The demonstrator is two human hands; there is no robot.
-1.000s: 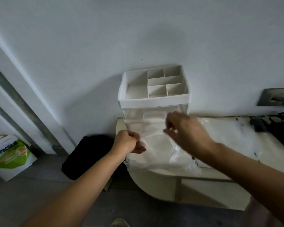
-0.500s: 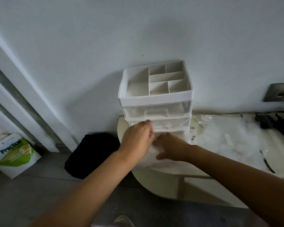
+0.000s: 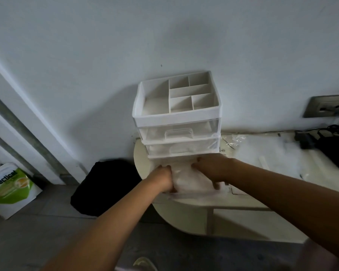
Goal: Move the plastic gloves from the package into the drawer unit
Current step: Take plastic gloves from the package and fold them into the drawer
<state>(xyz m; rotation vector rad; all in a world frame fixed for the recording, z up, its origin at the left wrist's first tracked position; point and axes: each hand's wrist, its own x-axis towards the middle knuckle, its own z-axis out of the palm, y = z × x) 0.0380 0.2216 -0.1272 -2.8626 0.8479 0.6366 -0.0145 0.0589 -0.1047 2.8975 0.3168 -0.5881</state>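
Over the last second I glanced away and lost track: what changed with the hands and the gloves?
The left hand and right hand lowered the plastic gloves from in front of the drawer unit into its pulled-out bottom drawer. They now hold the bundle by its sides there. The unit, its two upper drawers shut, and the black bag stayed put.

Crumpled translucent plastic gloves (image 3: pixel 191 179) in pulled-out bottom drawer (image 3: pixel 194 195), white three-tier drawer unit (image 3: pixel 176 119)

A room at home: a shopping bag (image 3: pixel 10 189) is sitting on the floor (image 3: pixel 37 235), cables (image 3: pixel 335 139) are trailing from a wall socket (image 3: pixel 324 107).
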